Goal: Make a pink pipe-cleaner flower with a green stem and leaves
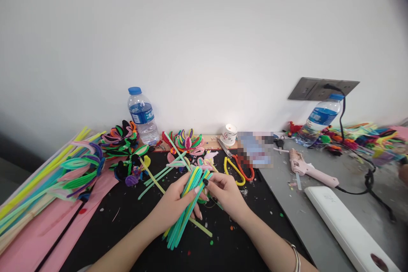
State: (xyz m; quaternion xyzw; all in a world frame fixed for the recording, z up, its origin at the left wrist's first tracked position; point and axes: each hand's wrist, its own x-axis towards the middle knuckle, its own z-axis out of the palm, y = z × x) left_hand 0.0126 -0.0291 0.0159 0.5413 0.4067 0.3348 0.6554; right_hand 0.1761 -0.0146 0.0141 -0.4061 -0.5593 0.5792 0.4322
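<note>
A bundle of turquoise and yellow pipe cleaners (178, 229) slants over the black mat in front of me. My left hand (172, 202) is closed around its middle, thumb on top. At the upper end, my right hand (231, 197) pinches pipe cleaner tips between thumb and fingers; exactly how many it grips is hidden. Behind the hands lie looped pink and green pipe-cleaner petals (204, 162) and several loose pale green stems (156, 182). Scissors (245, 170) with red and yellow handles rest just beyond my right hand.
Pipe-cleaner flowers (124, 136) and a long bundle of stems (38, 174) fill the left side. Water bottles (142, 114) (321, 117) stand by the wall. A white cup (229, 134), a pink glue gun (314, 172) with its cord, and a long white case (347, 225) are rightward.
</note>
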